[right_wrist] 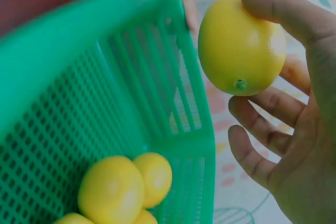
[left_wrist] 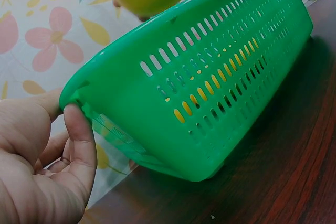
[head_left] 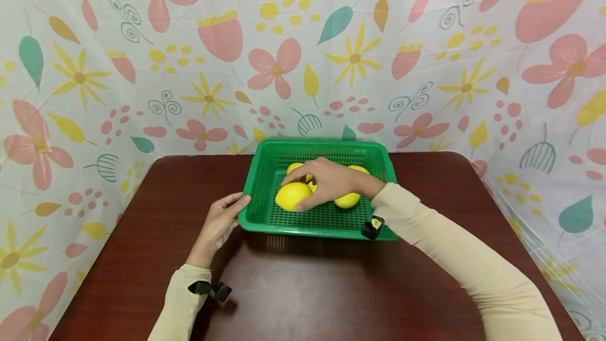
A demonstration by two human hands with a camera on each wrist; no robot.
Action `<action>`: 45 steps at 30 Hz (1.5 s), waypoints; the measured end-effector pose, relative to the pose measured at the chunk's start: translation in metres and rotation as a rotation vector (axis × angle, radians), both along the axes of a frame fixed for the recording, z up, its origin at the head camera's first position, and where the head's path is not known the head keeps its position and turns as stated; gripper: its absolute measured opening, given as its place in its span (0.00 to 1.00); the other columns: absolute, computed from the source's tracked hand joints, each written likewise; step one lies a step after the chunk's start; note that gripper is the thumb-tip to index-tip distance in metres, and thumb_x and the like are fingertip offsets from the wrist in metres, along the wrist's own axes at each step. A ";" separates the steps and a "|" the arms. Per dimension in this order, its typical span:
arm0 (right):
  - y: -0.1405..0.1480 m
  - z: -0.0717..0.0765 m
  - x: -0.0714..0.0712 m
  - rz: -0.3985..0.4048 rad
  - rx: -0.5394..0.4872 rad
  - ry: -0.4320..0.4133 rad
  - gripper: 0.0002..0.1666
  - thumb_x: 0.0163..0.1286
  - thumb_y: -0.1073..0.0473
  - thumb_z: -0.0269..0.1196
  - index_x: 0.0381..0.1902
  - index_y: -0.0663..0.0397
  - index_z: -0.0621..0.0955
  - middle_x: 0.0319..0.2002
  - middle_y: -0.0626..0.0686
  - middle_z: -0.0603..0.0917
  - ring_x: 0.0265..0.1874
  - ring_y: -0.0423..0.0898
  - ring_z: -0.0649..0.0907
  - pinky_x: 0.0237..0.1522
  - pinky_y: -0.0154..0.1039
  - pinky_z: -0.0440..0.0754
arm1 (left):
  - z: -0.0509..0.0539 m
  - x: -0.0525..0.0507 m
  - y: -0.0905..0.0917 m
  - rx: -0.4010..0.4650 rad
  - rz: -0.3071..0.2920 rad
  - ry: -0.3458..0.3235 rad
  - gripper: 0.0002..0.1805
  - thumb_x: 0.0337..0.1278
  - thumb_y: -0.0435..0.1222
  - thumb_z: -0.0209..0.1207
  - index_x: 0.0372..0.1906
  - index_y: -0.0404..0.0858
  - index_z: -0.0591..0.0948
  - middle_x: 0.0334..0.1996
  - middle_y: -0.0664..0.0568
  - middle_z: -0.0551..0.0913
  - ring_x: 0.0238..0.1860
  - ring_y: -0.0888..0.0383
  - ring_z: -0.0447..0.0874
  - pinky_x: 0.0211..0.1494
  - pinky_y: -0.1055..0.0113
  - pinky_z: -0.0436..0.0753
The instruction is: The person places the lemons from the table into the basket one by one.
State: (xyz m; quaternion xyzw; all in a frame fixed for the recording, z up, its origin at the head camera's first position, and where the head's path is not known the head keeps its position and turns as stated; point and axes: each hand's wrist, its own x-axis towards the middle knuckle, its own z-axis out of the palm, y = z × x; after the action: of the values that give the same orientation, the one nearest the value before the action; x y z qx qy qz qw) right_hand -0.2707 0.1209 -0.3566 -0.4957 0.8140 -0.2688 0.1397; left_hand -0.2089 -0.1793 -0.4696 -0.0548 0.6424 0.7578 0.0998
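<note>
A green perforated plastic basket (head_left: pixel 303 232) stands on the table, with several yellow lemons (right_wrist: pixel 112 190) lying in it. With thumb and fingers, my left hand (head_left: pixel 221 222) grips the rim at the basket's left end. My right hand (head_left: pixel 331 180) holds one lemon (head_left: pixel 292 197) between thumb and fingertips, raised above the basket. In the right wrist view the held lemon shows its small green stem end, and the two lower fingers stand away from it. From the head view, my right hand partly hides the other lemons.
The dark red-brown table (head_left: pixel 303 293) carries the basket near its back edge. Behind and at both sides hangs a white sheet (head_left: pixel 312 57) with a flower and leaf print. Black straps (head_left: pixel 210 289) sit on the beige sleeves at both wrists.
</note>
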 end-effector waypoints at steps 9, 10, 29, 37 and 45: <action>-0.011 -0.015 -0.037 -0.039 0.065 0.059 0.36 0.59 0.41 0.75 0.64 0.45 0.82 0.57 0.42 0.85 0.50 0.42 0.81 0.48 0.39 0.83 | -0.001 -0.001 -0.002 0.008 0.000 -0.010 0.31 0.72 0.38 0.62 0.72 0.28 0.68 0.42 0.54 0.84 0.37 0.64 0.86 0.41 0.70 0.86; -0.012 -0.018 -0.040 -0.046 0.074 0.052 0.37 0.59 0.41 0.75 0.64 0.45 0.82 0.57 0.41 0.85 0.51 0.42 0.81 0.48 0.39 0.82 | -0.001 -0.001 -0.002 0.011 -0.001 -0.010 0.31 0.72 0.38 0.62 0.72 0.28 0.68 0.42 0.54 0.84 0.37 0.64 0.86 0.41 0.70 0.86; -0.031 -0.066 -0.065 -0.024 0.138 0.004 0.36 0.61 0.50 0.77 0.65 0.54 0.81 0.64 0.51 0.82 0.57 0.48 0.82 0.58 0.46 0.80 | -0.002 0.000 0.001 0.028 0.020 -0.009 0.29 0.72 0.36 0.62 0.71 0.27 0.69 0.43 0.53 0.84 0.38 0.63 0.87 0.42 0.69 0.86; -0.034 -0.075 -0.066 -0.048 0.176 0.013 0.36 0.61 0.51 0.77 0.66 0.51 0.81 0.64 0.50 0.81 0.56 0.47 0.81 0.54 0.42 0.80 | -0.001 0.000 0.001 0.038 0.015 -0.016 0.29 0.72 0.36 0.62 0.70 0.27 0.70 0.42 0.53 0.85 0.39 0.62 0.87 0.42 0.68 0.86; -0.037 -0.076 -0.064 -0.050 0.196 0.016 0.36 0.62 0.52 0.77 0.66 0.54 0.81 0.62 0.51 0.83 0.58 0.49 0.81 0.57 0.44 0.80 | 0.000 0.000 0.001 0.032 0.010 -0.004 0.30 0.72 0.37 0.62 0.70 0.27 0.69 0.43 0.53 0.84 0.39 0.63 0.87 0.42 0.69 0.86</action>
State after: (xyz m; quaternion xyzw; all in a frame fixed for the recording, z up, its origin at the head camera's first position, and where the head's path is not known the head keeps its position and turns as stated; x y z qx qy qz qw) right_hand -0.3346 0.0834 -0.4322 -0.4613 0.8496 -0.1872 0.1742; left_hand -0.2094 -0.1780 -0.4699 -0.0579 0.6295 0.7686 0.0980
